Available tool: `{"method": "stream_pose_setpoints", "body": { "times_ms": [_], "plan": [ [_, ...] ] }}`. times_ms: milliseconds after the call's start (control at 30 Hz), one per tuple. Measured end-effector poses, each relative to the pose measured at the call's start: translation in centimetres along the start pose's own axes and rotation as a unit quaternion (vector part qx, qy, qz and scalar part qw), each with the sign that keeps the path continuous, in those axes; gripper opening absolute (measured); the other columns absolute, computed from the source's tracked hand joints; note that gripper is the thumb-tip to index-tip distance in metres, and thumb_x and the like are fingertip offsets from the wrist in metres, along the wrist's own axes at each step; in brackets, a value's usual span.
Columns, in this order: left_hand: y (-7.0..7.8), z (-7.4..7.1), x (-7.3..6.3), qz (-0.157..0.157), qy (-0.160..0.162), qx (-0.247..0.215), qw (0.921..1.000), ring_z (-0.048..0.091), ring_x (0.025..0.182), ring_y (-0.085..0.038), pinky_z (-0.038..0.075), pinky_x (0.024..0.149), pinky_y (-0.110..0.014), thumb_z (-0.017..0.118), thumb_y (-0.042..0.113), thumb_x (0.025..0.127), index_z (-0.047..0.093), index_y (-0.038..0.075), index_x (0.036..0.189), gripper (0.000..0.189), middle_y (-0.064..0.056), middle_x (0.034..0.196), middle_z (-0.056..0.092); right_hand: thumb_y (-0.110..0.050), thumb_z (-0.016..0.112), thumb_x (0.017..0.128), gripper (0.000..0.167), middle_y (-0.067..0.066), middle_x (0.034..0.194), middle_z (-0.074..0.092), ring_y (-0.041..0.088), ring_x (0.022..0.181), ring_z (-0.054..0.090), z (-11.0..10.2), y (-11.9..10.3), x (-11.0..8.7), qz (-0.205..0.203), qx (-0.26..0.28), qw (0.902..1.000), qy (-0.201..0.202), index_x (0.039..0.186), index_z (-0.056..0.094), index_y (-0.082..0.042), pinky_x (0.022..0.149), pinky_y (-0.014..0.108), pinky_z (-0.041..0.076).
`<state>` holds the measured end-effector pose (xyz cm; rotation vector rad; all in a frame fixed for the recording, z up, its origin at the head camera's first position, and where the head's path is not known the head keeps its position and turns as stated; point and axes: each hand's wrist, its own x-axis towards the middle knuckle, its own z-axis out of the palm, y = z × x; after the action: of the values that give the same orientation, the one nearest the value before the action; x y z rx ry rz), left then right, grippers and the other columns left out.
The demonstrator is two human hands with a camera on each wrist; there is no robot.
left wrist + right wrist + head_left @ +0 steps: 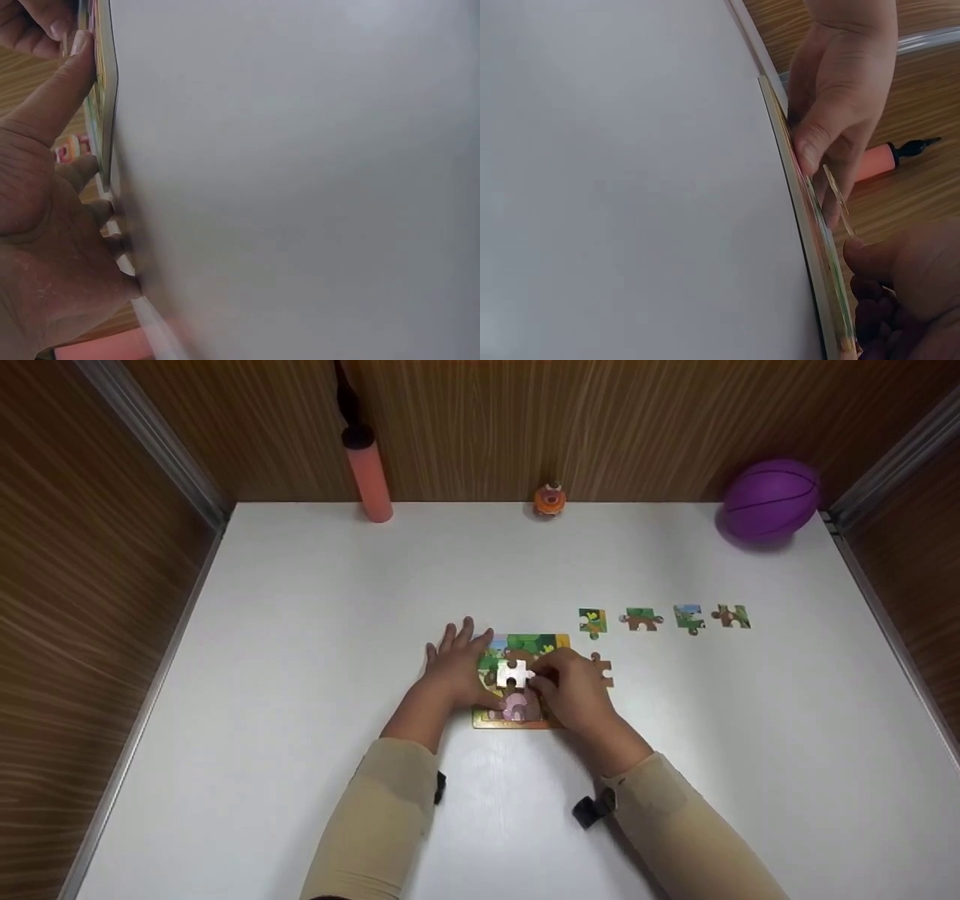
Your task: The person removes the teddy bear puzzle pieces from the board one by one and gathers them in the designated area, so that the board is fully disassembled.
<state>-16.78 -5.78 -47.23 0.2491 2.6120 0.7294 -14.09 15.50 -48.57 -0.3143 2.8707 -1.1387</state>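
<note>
Held piece (pixel 511 673): raised just above the middle of the puzzle board (pixel 517 725); probably best lowered flat, tabs matched to neighbours, then pressed evenly.
Right hand (pixel 576 690): thumb and forefinger clamped on the piece's right tab.
Left hand (pixel 459 667): fingers spread apart at the board's left edge, thumb on it; steady pressure should curb sliding.
Loose pieces (pixel 643 616): four in a row, far right.

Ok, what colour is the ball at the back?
The ball is purple with dark lines; the head view shows it best.
</note>
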Motion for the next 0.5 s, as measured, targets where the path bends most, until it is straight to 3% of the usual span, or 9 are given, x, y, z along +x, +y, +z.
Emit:
{"method": "stream_pose_setpoints", "body": {
  "times_ms": [33, 167, 267, 500],
  "plan": [
    [0.0, 0.0, 0.0, 0.0, 0.001, 0.0, 1.0, -0.006, 0.163, -0.035, -0.002, 0.127, -0.062, 0.098, 0.046, 0.072, 0.027, 0.021, 0.17, 0.124, -0.011, 0.178, 0.001, -0.001, 0.075, 0.097, 0.01, 0.011, 0.103, 0.07, 0.026, 0.094, 0.064, -0.2, 0.2, -0.1, 0.002, 0.004, 1.0, 0.004, 0.107, 0.077, -0.002, 0.106, 0.056, 0.048],
    [0.1, -0.1, 0.0, 0.0, 0.002, -0.002, 1.0, -0.005, 0.163, -0.036, -0.002, 0.127, -0.062, 0.099, 0.045, 0.072, 0.028, 0.02, 0.17, 0.124, -0.012, 0.178, 0.003, -0.001, 0.074, 0.098, 0.008, 0.011, 0.101, 0.069, 0.026, 0.091, 0.063, -1.1, 1.2, -0.4, 0.01, 0.014, 0.9997, 0.02, 0.105, 0.077, -0.001, 0.103, 0.055, 0.049],
    [0.1, -0.1, -0.1, -0.002, 0.002, -0.001, 1.0, -0.005, 0.163, -0.036, -0.002, 0.127, -0.062, 0.099, 0.045, 0.072, 0.028, 0.02, 0.17, 0.123, -0.011, 0.178, 0.003, 0.0, 0.073, 0.099, 0.008, 0.011, 0.101, 0.068, 0.025, 0.09, 0.062, -1.8, 1.9, -0.7, 0.017, 0.02, 0.9994, 0.024, 0.106, 0.076, 0.0, 0.078, 0.044, 0.053],
    [0.2, 0.0, -0.1, -0.006, 0.003, 0.002, 1.0, -0.006, 0.163, -0.035, -0.002, 0.127, -0.062, 0.098, 0.046, 0.072, 0.027, 0.02, 0.17, 0.124, -0.01, 0.178, 0.003, 0.003, 0.07, 0.099, 0.011, 0.013, 0.103, 0.068, 0.028, 0.094, 0.062, -3.5, 3.9, -1.6, 0.029, 0.041, 0.9979, 0.041, 0.109, 0.076, 0.002, 0.082, 0.043, 0.052]
  ]
}}
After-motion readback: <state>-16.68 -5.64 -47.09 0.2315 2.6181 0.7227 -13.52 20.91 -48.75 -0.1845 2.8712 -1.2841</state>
